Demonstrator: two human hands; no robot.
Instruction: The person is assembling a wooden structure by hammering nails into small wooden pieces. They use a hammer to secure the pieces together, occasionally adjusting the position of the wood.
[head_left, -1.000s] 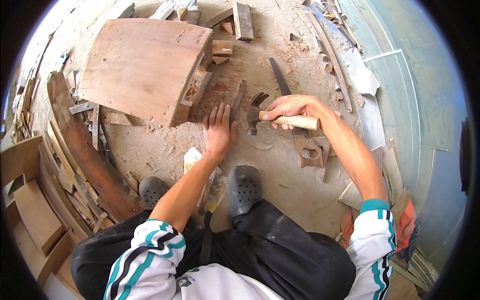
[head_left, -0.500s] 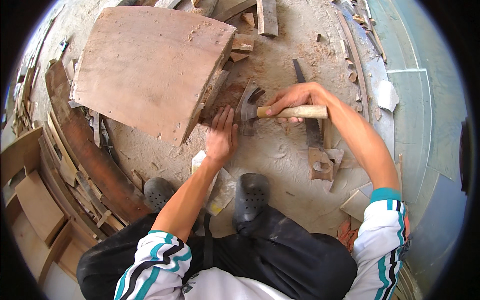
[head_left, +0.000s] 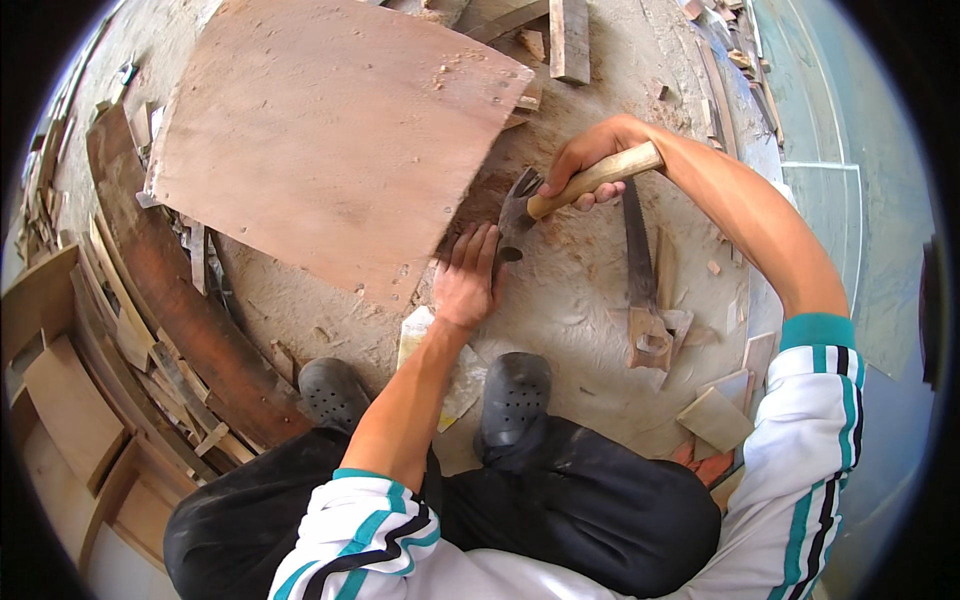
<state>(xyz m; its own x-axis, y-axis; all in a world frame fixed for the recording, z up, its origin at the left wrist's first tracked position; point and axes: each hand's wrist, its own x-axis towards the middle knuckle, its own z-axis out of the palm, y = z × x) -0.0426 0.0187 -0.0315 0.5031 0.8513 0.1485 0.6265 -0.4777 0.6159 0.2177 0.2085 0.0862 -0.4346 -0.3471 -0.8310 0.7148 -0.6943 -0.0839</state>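
Observation:
A curved plywood-faced piece [head_left: 330,140], dusted with crumbs of debris, slants above the floor in front of me. My left hand [head_left: 467,275] rests against its right edge. The fingers are extended side by side, and their tips are partly hidden at the edge. My right hand [head_left: 595,165] is wrapped round the wooden handle of a claw hammer [head_left: 575,195]. The hammer's dark metal head is beside my left fingers, with its claw pointing away from me. Below the hammer handle lies a handsaw [head_left: 640,260] with a wooden grip.
A long curved reddish-brown board [head_left: 165,290] runs along the left, near stacked wooden frames [head_left: 75,400]. Wood offcuts [head_left: 570,45] lie at the far side. Glass-like sheets [head_left: 825,220] lie at the right. My dark clogs [head_left: 515,400] are close to the work.
The plywood piece appears shifted right and tilted, covering more of its side. My left hand has moved right with its edge. The hammer has turned, its handle end now farther up.

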